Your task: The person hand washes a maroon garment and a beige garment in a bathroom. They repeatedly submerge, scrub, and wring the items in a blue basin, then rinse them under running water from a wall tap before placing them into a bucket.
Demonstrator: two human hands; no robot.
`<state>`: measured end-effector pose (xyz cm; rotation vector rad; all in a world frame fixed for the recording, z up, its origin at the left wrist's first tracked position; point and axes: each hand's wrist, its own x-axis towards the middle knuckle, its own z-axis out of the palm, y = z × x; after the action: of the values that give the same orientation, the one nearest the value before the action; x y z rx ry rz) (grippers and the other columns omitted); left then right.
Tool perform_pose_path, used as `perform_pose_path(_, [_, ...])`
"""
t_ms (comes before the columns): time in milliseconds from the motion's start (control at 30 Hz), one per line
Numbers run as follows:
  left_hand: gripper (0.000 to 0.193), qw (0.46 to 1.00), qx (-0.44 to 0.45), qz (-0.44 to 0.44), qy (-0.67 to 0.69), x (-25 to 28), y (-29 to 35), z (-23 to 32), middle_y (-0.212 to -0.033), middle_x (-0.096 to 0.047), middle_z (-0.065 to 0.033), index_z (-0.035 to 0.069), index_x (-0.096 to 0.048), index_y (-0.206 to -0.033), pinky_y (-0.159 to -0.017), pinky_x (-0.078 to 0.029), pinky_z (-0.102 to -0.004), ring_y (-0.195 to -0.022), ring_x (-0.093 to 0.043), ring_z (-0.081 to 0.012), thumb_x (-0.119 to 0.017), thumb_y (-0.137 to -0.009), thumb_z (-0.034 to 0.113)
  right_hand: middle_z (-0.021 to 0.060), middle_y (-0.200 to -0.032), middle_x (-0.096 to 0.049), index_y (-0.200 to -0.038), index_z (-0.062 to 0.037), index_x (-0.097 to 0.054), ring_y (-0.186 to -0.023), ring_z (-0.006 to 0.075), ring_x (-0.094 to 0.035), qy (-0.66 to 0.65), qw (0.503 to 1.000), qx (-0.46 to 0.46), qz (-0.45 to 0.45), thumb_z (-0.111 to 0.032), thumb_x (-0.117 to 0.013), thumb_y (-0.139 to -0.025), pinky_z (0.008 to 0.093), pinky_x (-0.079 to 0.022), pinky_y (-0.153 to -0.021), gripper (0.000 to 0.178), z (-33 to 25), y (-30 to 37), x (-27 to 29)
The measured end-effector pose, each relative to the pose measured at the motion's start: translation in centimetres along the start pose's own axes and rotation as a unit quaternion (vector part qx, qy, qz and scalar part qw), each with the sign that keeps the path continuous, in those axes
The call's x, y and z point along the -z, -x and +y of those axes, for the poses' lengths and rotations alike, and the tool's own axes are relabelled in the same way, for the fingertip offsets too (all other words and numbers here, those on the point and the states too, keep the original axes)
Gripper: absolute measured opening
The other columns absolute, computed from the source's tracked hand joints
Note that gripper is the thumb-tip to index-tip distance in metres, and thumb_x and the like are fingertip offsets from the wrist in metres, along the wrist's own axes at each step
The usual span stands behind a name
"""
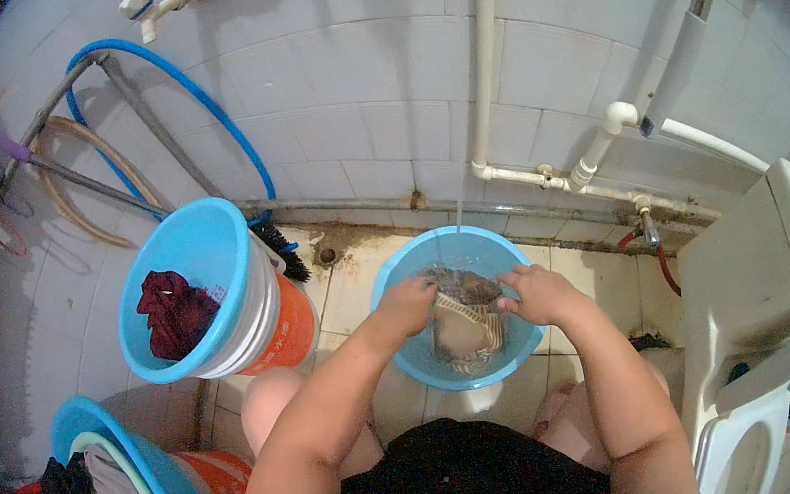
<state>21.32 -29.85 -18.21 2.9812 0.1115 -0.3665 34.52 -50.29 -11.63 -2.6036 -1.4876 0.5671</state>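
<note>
A light-blue plastic basin (pixel 412 366) stands on the tiled floor in front of me, with water in it and a thin stream falling in from above. In the water lies a wet beige and brown striped cloth (pixel 467 328), partly bunched; its exact kind is unclear. My left hand (pixel 408 308) is closed on its upper left edge. Over the basin's right side, my right hand (pixel 540 294) has its thumb and fingers at the cloth's right edge, gripping it. A pale striped band stretches between the two hands.
At the left, a blue basin (pixel 229 232) with a dark red garment (pixel 177 313) rests on a white and orange bucket (pixel 280 329). Nearer stands another blue tub (pixel 170 476) with clothes over its rim. A toilet (pixel 756 267) is at right; pipes (pixel 488 62) run along the wall.
</note>
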Motion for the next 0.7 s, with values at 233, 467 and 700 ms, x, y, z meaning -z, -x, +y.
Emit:
perform_pose_path(233, [0.053,0.923,0.105,-0.371,-0.026,-5.8,-3.5,-0.9,-0.125,-0.047,-0.0133,0.010,-0.043,-0.127,-0.087,-0.043,-0.0399,-0.112,-0.048,-0.0303,-0.056,-0.076,0.018,0.0157,-0.106,-0.056,-0.112,-0.0073,-0.053,-0.099,0.0325,-0.054,-0.024,1.000,-0.005,-0.011,-0.034,-0.054,-0.082,0.0427,-0.044,-0.084,0.040,-0.2,0.6,1.7])
perform_pose_path(467, [0.046,1.000,0.004,0.000,0.031,-15.2,-5.1,3.3,-0.141,-0.025,-0.0095,0.019,-0.049,-0.121,-0.093,-0.040,-0.0447,-0.122,-0.037,-0.0347,-0.059,-0.077,0.025,0.0157,-0.108,-0.055,-0.121,-0.0083,-0.047,-0.101,0.0330,-0.052,-0.018,0.999,-0.018,-0.032,-0.033,-0.053,-0.084,0.0413,-0.043,-0.086,0.045,-0.8,1.3,2.9])
perform_pose_path(700, [0.050,0.947,0.151,-0.267,0.089,-18.3,-4.2,0.8,-0.126,-0.048,-0.0109,0.014,-0.051,-0.121,-0.096,-0.030,-0.0502,-0.118,-0.041,-0.0330,-0.059,-0.076,0.036,0.0154,-0.110,-0.054,-0.121,-0.0086,-0.047,-0.102,0.0326,-0.052,-0.013,0.999,-0.013,-0.048,-0.033,-0.053,-0.084,0.0413,-0.043,-0.087,0.045,-0.7,1.1,2.6])
